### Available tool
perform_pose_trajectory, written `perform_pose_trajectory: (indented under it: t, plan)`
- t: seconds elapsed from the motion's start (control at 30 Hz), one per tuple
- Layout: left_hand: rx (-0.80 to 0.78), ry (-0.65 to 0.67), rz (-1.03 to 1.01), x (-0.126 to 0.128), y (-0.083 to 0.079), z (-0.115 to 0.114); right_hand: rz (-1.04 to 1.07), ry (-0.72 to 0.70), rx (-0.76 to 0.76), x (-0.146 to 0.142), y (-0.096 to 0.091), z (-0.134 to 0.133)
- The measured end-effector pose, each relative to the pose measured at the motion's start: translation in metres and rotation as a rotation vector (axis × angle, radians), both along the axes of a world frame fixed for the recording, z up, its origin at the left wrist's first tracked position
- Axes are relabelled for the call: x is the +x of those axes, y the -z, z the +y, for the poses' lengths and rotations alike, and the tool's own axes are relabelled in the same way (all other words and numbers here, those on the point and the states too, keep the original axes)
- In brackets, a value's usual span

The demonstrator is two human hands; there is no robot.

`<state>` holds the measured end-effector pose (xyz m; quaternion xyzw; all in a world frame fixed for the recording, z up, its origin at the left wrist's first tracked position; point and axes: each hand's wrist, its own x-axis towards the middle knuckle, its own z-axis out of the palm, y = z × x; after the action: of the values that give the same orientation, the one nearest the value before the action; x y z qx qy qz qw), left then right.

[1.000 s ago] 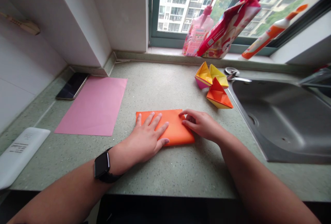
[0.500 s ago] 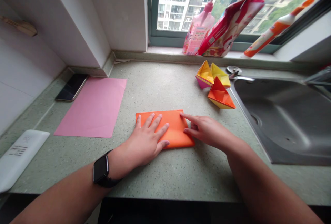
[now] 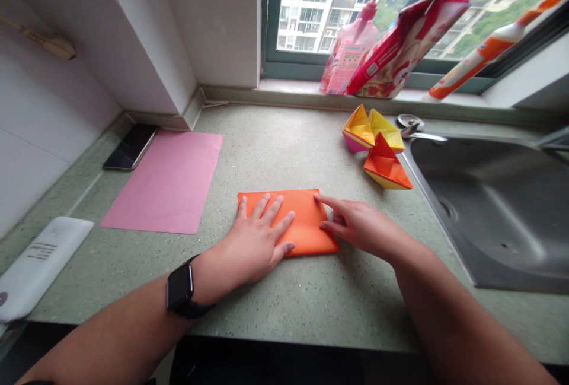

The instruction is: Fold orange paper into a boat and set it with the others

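Note:
A folded sheet of orange paper [image 3: 306, 219] lies flat on the counter in front of me. My left hand [image 3: 255, 234], with fingers spread, presses down on its left half and covers part of it. At the paper's right side is my right hand [image 3: 355, 219]. Its index fingertip touches the upper right corner, and the thumb sits lower along the right edge, apart from the index finger. The other right fingers are curled and partly hidden. Beyond that hand stand three folded paper boats: a red-orange one [image 3: 386, 165], an orange-yellow one [image 3: 359, 127] and a yellow one [image 3: 386, 130].
A pink paper sheet [image 3: 169, 183] lies to the left, with a phone [image 3: 132, 146] at its far corner. Nearer is a white power strip-like slab [image 3: 44, 266]. A steel sink [image 3: 502, 207] with a faucet [image 3: 422, 134] is at right. Bottles and a pouch [image 3: 409, 41] line the windowsill.
The camera view has shifted slightly, so everything sits a little further right. Both hands keep the same place on the orange paper, with no visible change in the fold.

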<state>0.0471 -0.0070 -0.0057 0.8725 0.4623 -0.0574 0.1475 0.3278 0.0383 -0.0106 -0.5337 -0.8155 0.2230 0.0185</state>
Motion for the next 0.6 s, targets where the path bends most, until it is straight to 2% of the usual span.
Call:
perform_pose_trajectory:
  t: [0.23,0.6]
  plan:
    - [0.032,0.013,-0.011,-0.0008,0.0041,-0.0006,-0.021,0.019,0.008,-0.0012,0.0004,-0.0006]
    - [0.053,0.148,-0.060,0.0049,0.0052,0.0039,-0.016,0.016,0.014,-0.0017,0.0020,0.0002]
